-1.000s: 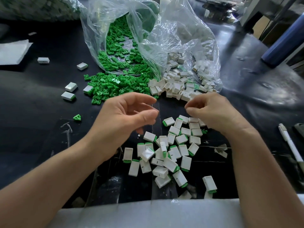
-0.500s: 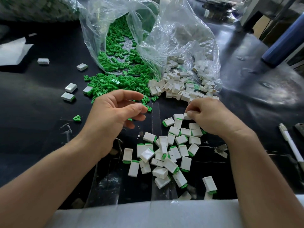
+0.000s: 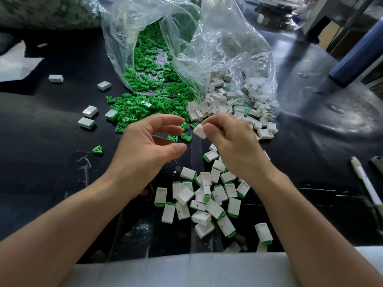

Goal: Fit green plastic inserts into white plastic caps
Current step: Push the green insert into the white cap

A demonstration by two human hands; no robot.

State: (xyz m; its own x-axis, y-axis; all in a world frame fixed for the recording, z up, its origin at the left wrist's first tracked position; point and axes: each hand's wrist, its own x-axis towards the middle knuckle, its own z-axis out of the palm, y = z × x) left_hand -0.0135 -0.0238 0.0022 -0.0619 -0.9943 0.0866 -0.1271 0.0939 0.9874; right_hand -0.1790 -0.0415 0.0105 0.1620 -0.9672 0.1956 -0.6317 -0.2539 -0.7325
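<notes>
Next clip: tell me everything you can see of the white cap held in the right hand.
The white cap is a small rectangular block of matte white plastic with plain faces. No green shows on it, so it looks not yet fitted. It is tilted and lifted above the black table, near the loose green inserts. The right hand pinches it between thumb and fingertips, and nothing else touches it. Its open end cannot be made out.

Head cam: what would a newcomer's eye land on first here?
The clear plastic bags at top centre, spilling green inserts on the left and loose white caps on the right. Just below, mid-frame, the right hand pinches one cap. A heap of fitted caps lies on the black table near the bottom edge.
</notes>
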